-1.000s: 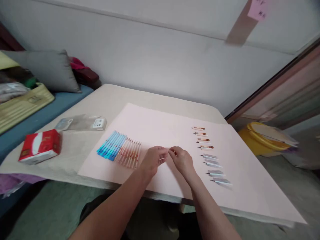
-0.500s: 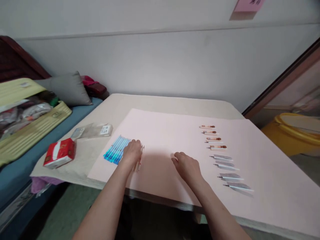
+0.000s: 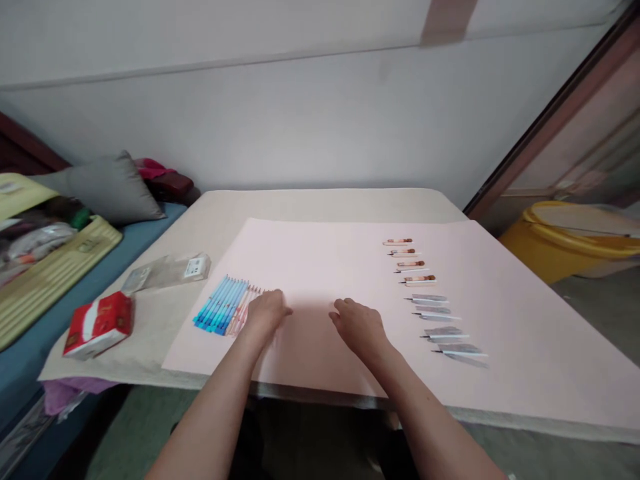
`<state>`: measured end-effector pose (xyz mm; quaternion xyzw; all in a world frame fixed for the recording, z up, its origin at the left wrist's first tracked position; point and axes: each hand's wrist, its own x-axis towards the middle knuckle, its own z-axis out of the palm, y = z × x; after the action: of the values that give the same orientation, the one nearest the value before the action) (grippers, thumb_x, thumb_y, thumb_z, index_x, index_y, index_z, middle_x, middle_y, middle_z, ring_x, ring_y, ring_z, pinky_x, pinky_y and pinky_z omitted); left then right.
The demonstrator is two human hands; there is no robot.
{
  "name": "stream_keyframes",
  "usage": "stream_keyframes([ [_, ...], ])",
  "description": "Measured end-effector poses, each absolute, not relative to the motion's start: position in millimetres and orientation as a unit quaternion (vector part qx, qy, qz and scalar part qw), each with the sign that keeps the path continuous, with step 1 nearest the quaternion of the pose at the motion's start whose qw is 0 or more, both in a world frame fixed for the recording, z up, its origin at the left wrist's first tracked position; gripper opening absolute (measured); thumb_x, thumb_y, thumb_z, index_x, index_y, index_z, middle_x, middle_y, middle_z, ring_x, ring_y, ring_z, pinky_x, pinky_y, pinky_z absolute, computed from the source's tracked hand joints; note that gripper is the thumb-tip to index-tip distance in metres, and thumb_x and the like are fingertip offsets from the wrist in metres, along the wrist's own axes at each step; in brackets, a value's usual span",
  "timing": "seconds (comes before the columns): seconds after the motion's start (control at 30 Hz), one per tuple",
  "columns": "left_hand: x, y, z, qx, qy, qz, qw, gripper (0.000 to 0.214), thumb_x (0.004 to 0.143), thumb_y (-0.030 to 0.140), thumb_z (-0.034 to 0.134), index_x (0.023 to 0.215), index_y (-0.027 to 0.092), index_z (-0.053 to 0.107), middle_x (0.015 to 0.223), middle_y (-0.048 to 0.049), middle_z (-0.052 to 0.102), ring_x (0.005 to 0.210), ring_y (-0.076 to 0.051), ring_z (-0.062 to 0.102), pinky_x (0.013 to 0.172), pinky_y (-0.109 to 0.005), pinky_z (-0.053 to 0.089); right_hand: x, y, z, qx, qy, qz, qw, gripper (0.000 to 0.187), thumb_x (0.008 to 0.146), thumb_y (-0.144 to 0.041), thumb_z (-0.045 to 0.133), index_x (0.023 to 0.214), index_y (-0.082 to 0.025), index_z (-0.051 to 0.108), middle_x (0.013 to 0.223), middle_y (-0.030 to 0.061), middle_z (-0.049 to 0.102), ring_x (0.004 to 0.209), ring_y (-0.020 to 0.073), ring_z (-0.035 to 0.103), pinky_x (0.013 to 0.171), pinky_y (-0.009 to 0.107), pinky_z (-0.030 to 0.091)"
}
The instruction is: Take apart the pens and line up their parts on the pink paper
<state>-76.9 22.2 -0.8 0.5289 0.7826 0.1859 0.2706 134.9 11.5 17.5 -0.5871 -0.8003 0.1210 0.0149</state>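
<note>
My left hand [image 3: 267, 311] rests on the pink sheet at the right edge of a row of slim pink-and-white pens [image 3: 241, 313], partly covering them. Its thumb sticks out to the right, apart from the fingers; the fingertips are hidden, and no pen shows in its grasp. Left of these, a row of blue pens [image 3: 220, 304] lies side by side. My right hand [image 3: 359, 324] hovers over or rests on the bare middle of the sheet, fingers loosely bent and slightly apart, holding nothing visible.
At right lie brown-topped pens [image 3: 417, 279] and, nearer, white pens with grey clear parts [image 3: 440, 315], spaced in a column. A red-and-white packet [image 3: 100, 325] and clear plastic packaging [image 3: 167, 272] sit at left. The pink sheet [image 3: 320, 247] covers much of the table. A yellow bin [image 3: 540, 243] stands right.
My left hand has shifted rightward off the blue pens, uncovering pink-and-white pens beside them, and its thumb now points out. My right hand stays about where it was. The view has turned slightly right.
</note>
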Motion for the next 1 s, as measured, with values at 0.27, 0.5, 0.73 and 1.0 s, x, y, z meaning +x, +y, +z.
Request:
stream_keyframes([
  [0.27, -68.8, 20.6, -4.4, 0.520, 0.763, 0.248, 0.292, 0.028, 0.055, 0.000, 0.058, 0.065, 0.023, 0.045, 0.059, -0.0038, 0.056, 0.078, -0.025, 0.061, 0.072, -0.031, 0.038, 129.4, 10.9, 17.0, -0.586, -0.796, 0.146, 0.037, 0.020, 0.090, -0.029, 0.044, 0.091, -0.019, 0.063, 0.093, 0.0093, 0.066, 0.081, 0.0221, 0.063, 0.064, 0.031, 0.039],
  [0.5, -58.4, 21.3, 23.1, 0.422, 0.589, 0.405, 0.557, 0.039, 0.063, 0.017, 0.063, 0.102, 0.018, 0.057, 0.061, -0.0008, 0.060, 0.049, -0.012, 0.051, 0.051, -0.023, 0.036, 120.5, 9.4, 20.9, -0.511, -0.641, 0.508, 0.263, 0.020, 0.086, -0.028, 0.045, 0.091, -0.019, 0.062, 0.083, 0.0043, 0.067, 0.079, 0.0165, 0.062, 0.068, 0.028, 0.044],
  [0.73, -42.6, 14.8, 29.5, 0.355, 0.481, 0.486, 0.638, 0.026, 0.062, 0.017, 0.067, 0.088, 0.015, 0.063, 0.073, -0.0043, 0.064, 0.058, -0.009, 0.055, 0.053, -0.020, 0.037, 110.3, 4.0, 22.1, -0.416, -0.444, 0.727, 0.319, 0.032, 0.082, -0.047, 0.053, 0.084, -0.016, 0.059, 0.067, 0.0024, 0.063, 0.052, 0.0100, 0.054, 0.052, 0.023, 0.039],
  [1.0, -35.2, 14.3, 25.4, 0.223, 0.396, 0.546, 0.703, 0.028, 0.073, 0.016, 0.065, 0.100, 0.010, 0.062, 0.099, -0.0172, 0.067, 0.092, -0.021, 0.063, 0.077, -0.031, 0.049, 105.4, 3.9, 21.4, -0.423, -0.459, 0.697, 0.353, 0.020, 0.080, -0.032, 0.048, 0.071, -0.016, 0.056, 0.045, -0.0049, 0.046, 0.038, 0.0073, 0.034, 0.040, 0.022, 0.021],
])
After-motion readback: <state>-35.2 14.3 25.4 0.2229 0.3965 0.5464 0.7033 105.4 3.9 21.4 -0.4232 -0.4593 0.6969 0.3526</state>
